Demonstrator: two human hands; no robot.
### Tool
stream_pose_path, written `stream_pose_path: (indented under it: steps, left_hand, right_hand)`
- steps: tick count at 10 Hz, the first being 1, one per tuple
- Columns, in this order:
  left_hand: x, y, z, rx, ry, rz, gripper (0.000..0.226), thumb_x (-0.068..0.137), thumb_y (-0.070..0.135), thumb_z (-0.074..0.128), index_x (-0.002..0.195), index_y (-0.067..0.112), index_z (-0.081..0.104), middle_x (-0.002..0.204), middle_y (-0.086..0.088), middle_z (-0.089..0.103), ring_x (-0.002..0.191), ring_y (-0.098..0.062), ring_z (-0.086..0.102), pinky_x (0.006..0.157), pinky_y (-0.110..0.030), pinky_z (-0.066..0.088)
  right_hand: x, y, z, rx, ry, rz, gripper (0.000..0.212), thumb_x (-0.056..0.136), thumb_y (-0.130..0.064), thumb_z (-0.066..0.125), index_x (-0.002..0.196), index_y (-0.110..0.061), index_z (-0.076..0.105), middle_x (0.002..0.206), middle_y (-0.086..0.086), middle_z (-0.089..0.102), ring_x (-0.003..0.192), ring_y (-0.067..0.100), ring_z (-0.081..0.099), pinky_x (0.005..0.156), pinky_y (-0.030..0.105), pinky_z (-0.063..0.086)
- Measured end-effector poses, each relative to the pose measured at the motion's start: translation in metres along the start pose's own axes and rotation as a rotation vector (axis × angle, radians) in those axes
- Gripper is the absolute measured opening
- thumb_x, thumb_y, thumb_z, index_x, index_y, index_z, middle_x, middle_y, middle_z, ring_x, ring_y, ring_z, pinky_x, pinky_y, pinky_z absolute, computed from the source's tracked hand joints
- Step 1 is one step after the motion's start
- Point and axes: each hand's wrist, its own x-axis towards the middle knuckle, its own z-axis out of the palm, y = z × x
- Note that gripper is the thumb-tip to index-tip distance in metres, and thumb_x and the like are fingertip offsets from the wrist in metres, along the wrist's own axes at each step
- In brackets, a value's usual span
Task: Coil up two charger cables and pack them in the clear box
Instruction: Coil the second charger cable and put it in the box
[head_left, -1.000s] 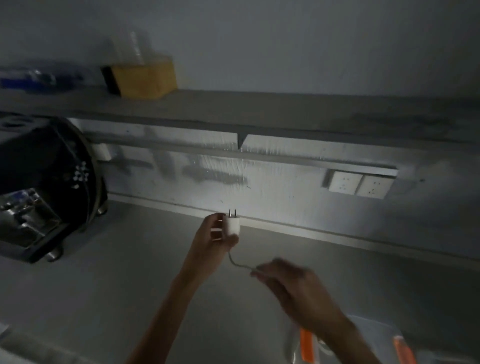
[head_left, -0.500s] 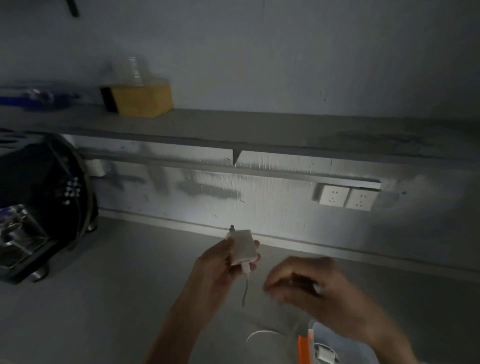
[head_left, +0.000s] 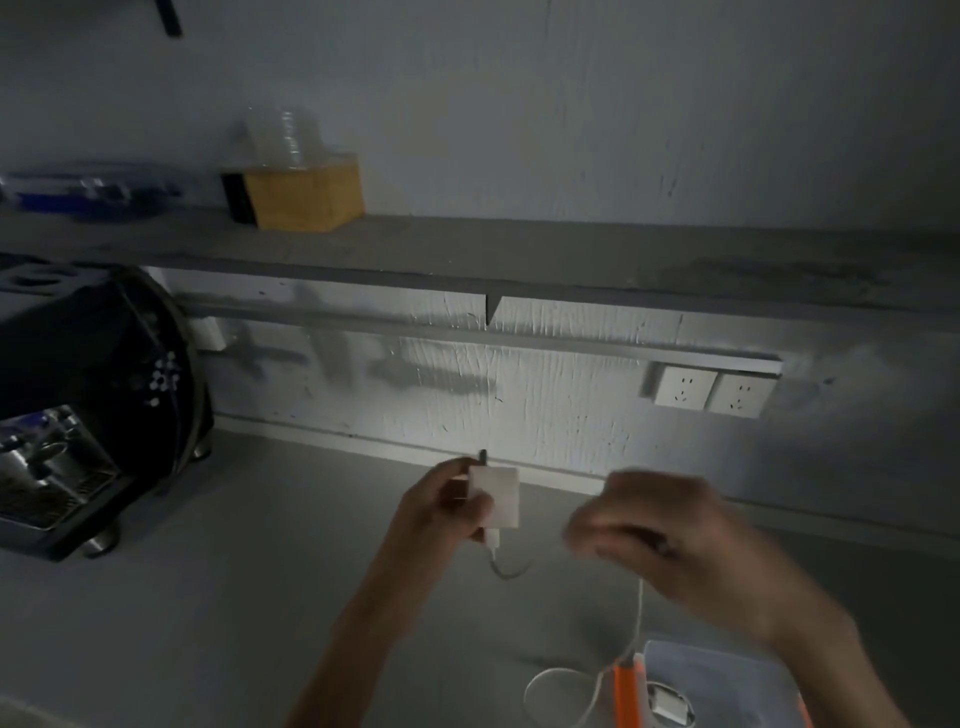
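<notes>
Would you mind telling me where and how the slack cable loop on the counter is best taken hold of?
Likely from above, pinching the loop's curve farthest from the clear box, where the white cable lies flat on the open counter.

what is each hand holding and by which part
The left hand holds the white charger by its side edge, prongs up. The right hand holds the cable partway along; blur hides the exact grip.
</notes>
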Motion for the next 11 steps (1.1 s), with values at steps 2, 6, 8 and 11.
stream_pose_path:
  steps: [2, 6, 8, 11]
  left_hand:
    - [-0.031, 0.024, 0.020, 0.142, -0.258, 0.076, 0.038, 0.077, 0.015, 0.060, 0.113, 0.018, 0.069, 0.095, -0.001, 0.077, 0.083, -0.013, 0.069, 0.073, -0.025, 0.053]
    - [-0.031, 0.029, 0.002, 0.238, -0.145, 0.052, 0.032, 0.067, 0.015, 0.060, 0.096, 0.026, 0.070, 0.090, 0.005, 0.077, 0.084, -0.009, 0.072, 0.069, -0.021, 0.054]
    - [-0.015, 0.015, -0.001, -0.017, -0.098, -0.095, 0.020, 0.079, -0.001, 0.067, 0.093, 0.011, 0.075, 0.092, -0.013, 0.078, 0.090, -0.027, 0.074, 0.083, -0.035, 0.057]
    - [0.021, -0.034, 0.004, -0.225, 0.202, -0.253, 0.015, 0.088, 0.004, 0.065, 0.100, -0.004, 0.069, 0.090, -0.014, 0.071, 0.083, -0.022, 0.067, 0.070, -0.029, 0.052]
  right_hand:
    - [0.043, 0.037, 0.002, 0.092, 0.170, 0.035, 0.011, 0.082, -0.027, 0.072, 0.088, -0.018, 0.073, 0.084, -0.011, 0.071, 0.074, 0.006, 0.067, 0.064, 0.024, 0.053]
    - [0.033, 0.054, 0.095, 0.760, 0.231, 0.361, 0.014, 0.092, -0.009, 0.061, 0.079, -0.009, 0.068, 0.063, -0.007, 0.060, 0.051, 0.003, 0.048, 0.049, 0.016, 0.039]
    - [-0.003, 0.033, 0.151, 0.668, 0.466, 0.537, 0.023, 0.090, -0.026, 0.056, 0.086, -0.004, 0.063, 0.052, 0.001, 0.048, 0.038, 0.008, 0.036, 0.039, 0.016, 0.029]
    - [-0.070, -0.008, 0.168, 0.182, 0.086, 0.535, 0.033, 0.092, -0.045, 0.038, 0.115, -0.057, 0.059, 0.044, -0.036, 0.047, 0.050, -0.040, 0.036, 0.047, -0.017, 0.016]
